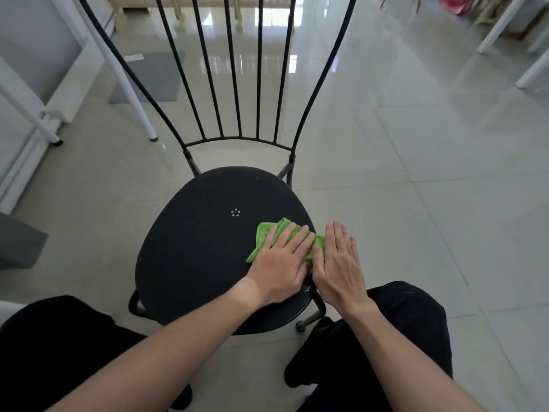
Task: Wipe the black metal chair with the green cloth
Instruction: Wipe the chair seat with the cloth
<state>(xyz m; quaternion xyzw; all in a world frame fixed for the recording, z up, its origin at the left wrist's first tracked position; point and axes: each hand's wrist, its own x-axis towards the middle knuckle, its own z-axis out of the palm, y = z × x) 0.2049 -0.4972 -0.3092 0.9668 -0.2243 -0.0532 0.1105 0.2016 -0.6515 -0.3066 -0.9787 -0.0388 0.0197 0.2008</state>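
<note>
The black metal chair [193, 251] stands in front of me, its round seat facing up and its thin barred back rising beyond. A crumpled green cloth [267, 231] lies on the right side of the seat. My left hand [280, 263] lies flat on top of the cloth, fingers spread, pressing it onto the seat. My right hand [338, 263] is flat and open just right of it at the seat's right edge, its thumb side touching the cloth. Most of the cloth is hidden under my left hand.
White table legs [135, 93] and a grey mat [151, 75] stand at the back left. More white furniture legs [502, 25] are at the back right. My dark-trousered knees [401, 322] flank the chair's front. Glossy tiled floor surrounds the chair.
</note>
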